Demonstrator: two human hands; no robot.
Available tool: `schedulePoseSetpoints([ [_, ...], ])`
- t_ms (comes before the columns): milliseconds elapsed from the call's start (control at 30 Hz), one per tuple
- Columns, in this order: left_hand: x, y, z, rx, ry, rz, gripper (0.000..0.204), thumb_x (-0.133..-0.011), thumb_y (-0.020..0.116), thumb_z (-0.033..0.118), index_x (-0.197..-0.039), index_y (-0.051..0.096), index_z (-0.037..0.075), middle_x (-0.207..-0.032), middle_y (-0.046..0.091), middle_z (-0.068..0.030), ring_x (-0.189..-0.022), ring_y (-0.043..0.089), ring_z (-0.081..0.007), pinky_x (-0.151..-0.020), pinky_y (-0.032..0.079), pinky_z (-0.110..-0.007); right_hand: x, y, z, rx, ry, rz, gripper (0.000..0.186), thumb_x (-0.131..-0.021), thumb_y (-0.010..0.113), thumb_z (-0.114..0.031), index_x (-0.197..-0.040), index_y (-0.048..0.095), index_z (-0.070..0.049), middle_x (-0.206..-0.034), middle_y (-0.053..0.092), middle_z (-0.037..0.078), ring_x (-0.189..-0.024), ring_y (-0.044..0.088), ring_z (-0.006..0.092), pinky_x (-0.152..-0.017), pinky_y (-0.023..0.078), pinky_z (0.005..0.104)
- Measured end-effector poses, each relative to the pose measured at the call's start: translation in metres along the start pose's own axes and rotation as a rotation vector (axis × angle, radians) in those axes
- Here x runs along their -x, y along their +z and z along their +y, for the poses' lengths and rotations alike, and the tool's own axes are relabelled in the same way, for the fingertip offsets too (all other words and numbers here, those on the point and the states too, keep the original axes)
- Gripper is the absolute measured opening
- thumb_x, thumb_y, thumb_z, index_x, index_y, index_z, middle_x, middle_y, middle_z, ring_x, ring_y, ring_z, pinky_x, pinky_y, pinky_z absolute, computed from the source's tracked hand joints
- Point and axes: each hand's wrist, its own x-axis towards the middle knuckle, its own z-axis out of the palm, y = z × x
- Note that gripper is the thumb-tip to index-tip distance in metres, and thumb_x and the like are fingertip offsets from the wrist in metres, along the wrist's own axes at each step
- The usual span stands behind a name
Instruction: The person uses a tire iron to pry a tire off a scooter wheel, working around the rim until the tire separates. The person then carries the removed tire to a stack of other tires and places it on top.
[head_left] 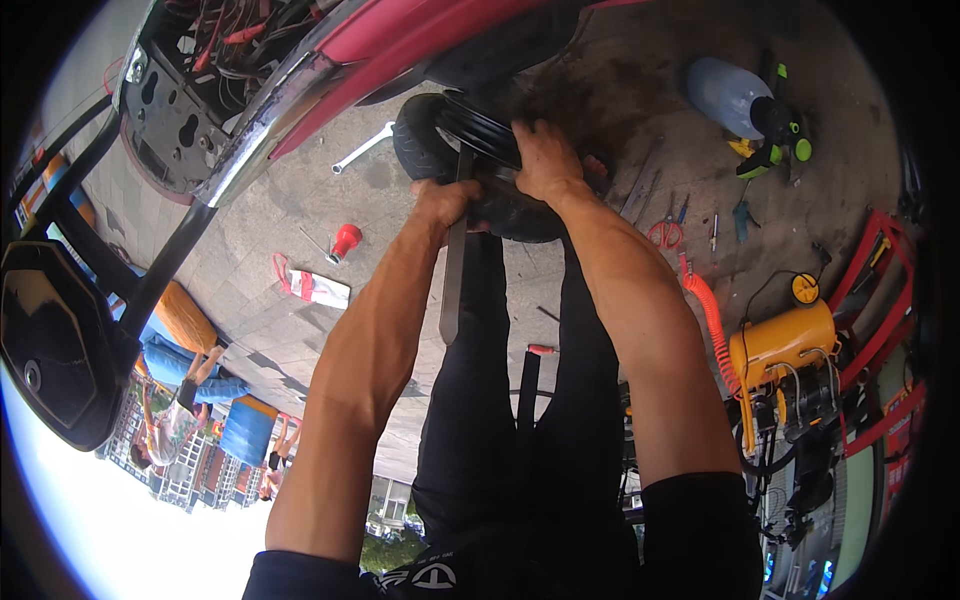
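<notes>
A black tire [418,140] with a grooved black rim [476,128] lies in front of me, below the red scooter body [345,60]. My left hand [445,201] is closed around a long flat metal bar [451,300], which reaches from the rim down over my thigh. My right hand [545,160] grips the right side of the rim, its thumb and fingers bent over the edge. Parts of the tire and of both hands' fingertips are hidden.
Around me lie a wrench [363,147], red-handled tool [346,241], white-red packet [318,288], scissors [666,233] and spray bottle [722,98]. At right are a yellow compressor [782,350] and red frame [880,310]; at left, a mirror [55,340] and people [170,430].
</notes>
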Motion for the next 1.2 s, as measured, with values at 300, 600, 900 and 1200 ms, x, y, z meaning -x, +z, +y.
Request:
schedulePoseSetpoints([
  [300, -0.014, -0.024, -0.025, 0.033, 0.199, -0.085, 0.080, -0.067, 0.074, -0.005, -0.126, 0.021, -0.010, -0.112, 0.055, -0.0269, -0.087, 0.067, -0.0383, -0.055, 0.064, -0.043, 0.013, 0.018, 0.000, -0.038, -0.011, 0.103, 0.070, -0.070, 0.082, -0.017, -0.132, 0.048, -0.011, -0.119, 0.053, 0.016, -0.118, 0.050, 0.0351, -0.097, 0.046, 0.0442],
  [600, -0.010, -0.021, -0.023, -0.063, 0.125, -0.081, 0.107, -0.070, 0.071, -0.002, -0.129, -0.018, -0.010, -0.104, 0.057, -0.0303, -0.072, 0.069, -0.0342, -0.048, 0.060, -0.037, 0.032, 0.026, -0.007, -0.057, 0.084, 0.126, 0.070, -0.070, 0.083, -0.020, -0.131, 0.049, -0.012, -0.115, 0.053, 0.015, -0.115, 0.052, 0.0349, -0.095, 0.047, 0.0449],
  [900, 0.050, -0.022, -0.060, -0.598, 0.309, 0.129, 0.049, -0.083, 0.060, 0.019, -0.119, 0.049, -0.011, -0.101, 0.064, -0.0353, -0.093, 0.067, -0.0445, -0.082, 0.053, -0.046, 0.041, 0.040, -0.020, 0.032, 0.106, 0.104, 0.077, -0.069, 0.083, -0.018, -0.135, 0.043, -0.012, -0.115, 0.053, 0.018, -0.115, 0.052, 0.0387, -0.091, 0.049, 0.0489],
  [1200, -0.012, -0.120, -0.181, -0.675, 0.262, 0.343, 0.030, -0.092, 0.049, 0.020, -0.114, 0.048, 0.001, -0.090, 0.064, -0.0318, -0.085, 0.061, -0.0519, -0.079, 0.048, -0.058, 0.034, 0.036, -0.028, 0.102, 0.023, 0.242, 0.075, -0.071, 0.081, -0.016, -0.136, 0.044, -0.006, -0.114, 0.055, 0.024, -0.113, 0.053, 0.0429, -0.096, 0.044, 0.0485],
])
